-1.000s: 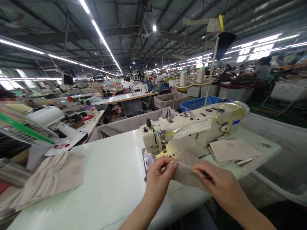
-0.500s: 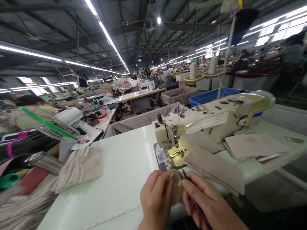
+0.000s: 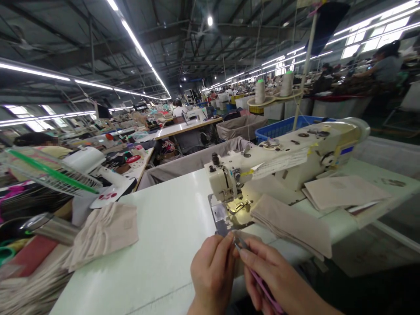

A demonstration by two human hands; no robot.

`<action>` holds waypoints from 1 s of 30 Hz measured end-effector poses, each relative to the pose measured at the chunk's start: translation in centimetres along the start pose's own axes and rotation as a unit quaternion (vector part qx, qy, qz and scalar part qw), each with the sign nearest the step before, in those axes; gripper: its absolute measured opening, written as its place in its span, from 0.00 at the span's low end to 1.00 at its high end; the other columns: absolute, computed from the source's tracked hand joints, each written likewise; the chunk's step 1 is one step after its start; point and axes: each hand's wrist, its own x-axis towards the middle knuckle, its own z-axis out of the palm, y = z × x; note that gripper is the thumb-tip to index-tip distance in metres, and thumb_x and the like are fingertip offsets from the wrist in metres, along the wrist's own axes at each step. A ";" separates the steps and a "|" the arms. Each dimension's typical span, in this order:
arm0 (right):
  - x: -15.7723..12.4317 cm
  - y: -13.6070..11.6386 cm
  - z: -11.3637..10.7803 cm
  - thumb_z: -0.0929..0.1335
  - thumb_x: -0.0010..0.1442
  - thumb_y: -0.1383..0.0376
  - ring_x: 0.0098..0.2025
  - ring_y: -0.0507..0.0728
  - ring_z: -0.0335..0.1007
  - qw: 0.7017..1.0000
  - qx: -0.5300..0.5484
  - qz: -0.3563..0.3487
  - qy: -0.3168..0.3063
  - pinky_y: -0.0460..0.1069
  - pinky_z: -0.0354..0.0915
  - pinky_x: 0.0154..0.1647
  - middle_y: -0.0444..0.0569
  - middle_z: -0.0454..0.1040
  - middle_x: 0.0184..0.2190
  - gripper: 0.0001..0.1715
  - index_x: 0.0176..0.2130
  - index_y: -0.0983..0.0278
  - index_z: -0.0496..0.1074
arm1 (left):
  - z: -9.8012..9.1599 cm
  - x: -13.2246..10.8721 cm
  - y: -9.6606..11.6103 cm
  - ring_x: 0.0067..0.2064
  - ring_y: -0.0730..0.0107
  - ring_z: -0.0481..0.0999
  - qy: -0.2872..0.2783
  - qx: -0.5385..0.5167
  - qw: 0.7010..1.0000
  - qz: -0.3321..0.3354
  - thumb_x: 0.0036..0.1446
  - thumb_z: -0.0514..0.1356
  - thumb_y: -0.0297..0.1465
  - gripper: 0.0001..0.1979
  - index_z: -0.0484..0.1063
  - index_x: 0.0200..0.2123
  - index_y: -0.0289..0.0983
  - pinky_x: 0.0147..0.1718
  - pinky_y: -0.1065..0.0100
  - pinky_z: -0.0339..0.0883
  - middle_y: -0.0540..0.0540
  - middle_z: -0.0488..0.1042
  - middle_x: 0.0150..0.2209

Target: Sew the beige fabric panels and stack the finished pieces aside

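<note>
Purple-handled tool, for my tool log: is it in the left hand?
No, the right hand holds the purple-handled tool.

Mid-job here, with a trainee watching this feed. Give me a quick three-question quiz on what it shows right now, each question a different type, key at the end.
1. Multiple choice: what does the person's right hand hold?
a) a ruler
b) purple-handled scissors
c) a brush

2. True or false: in the picture, the white fan is to the left of the sewing machine.

3. Fill in the blank: the two thread cones on the stand behind the machine have ____ tops.

Key: 1 b; 2 true; 3 green.
</note>
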 end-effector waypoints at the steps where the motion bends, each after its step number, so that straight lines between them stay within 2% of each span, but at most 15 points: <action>1: 0.0 0.0 0.0 0.62 0.57 0.34 0.11 0.46 0.55 1.000 0.000 0.001 0.004 0.41 0.48 0.12 0.36 0.66 0.14 0.41 0.50 0.65 0.64 | 0.1 -0.1 -0.1 0.32 0.70 0.76 -0.002 0.003 1.000 0.004 0.65 0.59 0.26 0.08 0.74 0.46 0.36 0.30 0.73 0.72 0.46 0.76 0.33; 7: -0.2 -0.2 0.0 0.61 0.58 0.37 0.11 0.46 0.53 1.000 0.013 0.001 0.025 0.40 0.48 0.11 0.35 0.66 0.14 0.38 0.50 0.65 0.62 | 0.3 -0.1 -0.2 0.32 0.70 0.76 -0.011 0.020 1.000 0.020 0.66 0.59 0.28 0.09 0.74 0.48 0.36 0.30 0.73 0.71 0.45 0.76 0.33; 12: -0.3 0.0 -0.5 0.62 0.57 0.40 0.10 0.46 0.54 1.000 0.024 0.007 0.013 0.39 0.47 0.09 0.36 0.66 0.13 0.33 0.47 0.64 0.63 | 0.4 0.0 -0.4 0.31 0.69 0.76 -0.015 0.029 0.998 0.048 0.65 0.60 0.28 0.09 0.74 0.48 0.35 0.29 0.73 0.70 0.45 0.76 0.32; 15: -0.4 0.2 -0.6 0.62 0.59 0.42 0.10 0.46 0.54 0.999 0.035 0.005 0.010 0.39 0.47 0.09 0.35 0.67 0.14 0.31 0.48 0.64 0.63 | 0.4 0.2 -0.5 0.31 0.70 0.76 -0.017 0.036 0.996 0.075 0.65 0.59 0.27 0.10 0.73 0.49 0.35 0.28 0.73 0.69 0.45 0.76 0.32; 27: -0.3 -0.3 -0.5 0.62 0.57 0.42 0.09 0.46 0.52 0.999 0.040 0.011 0.023 0.38 0.47 0.07 0.35 0.65 0.13 0.32 0.48 0.64 0.61 | 0.4 0.4 -0.8 0.30 0.69 0.75 -0.027 0.055 0.991 0.121 0.66 0.57 0.26 0.10 0.72 0.49 0.33 0.27 0.72 0.68 0.45 0.75 0.30; 30: -0.1 0.1 -0.2 0.62 0.57 0.41 0.09 0.45 0.51 0.998 0.037 0.004 0.051 0.39 0.46 0.07 0.34 0.65 0.13 0.31 0.45 0.63 0.62 | 0.7 0.1 -0.8 0.29 0.70 0.75 -0.028 0.059 0.991 0.117 0.67 0.57 0.26 0.10 0.72 0.49 0.33 0.26 0.72 0.67 0.46 0.75 0.30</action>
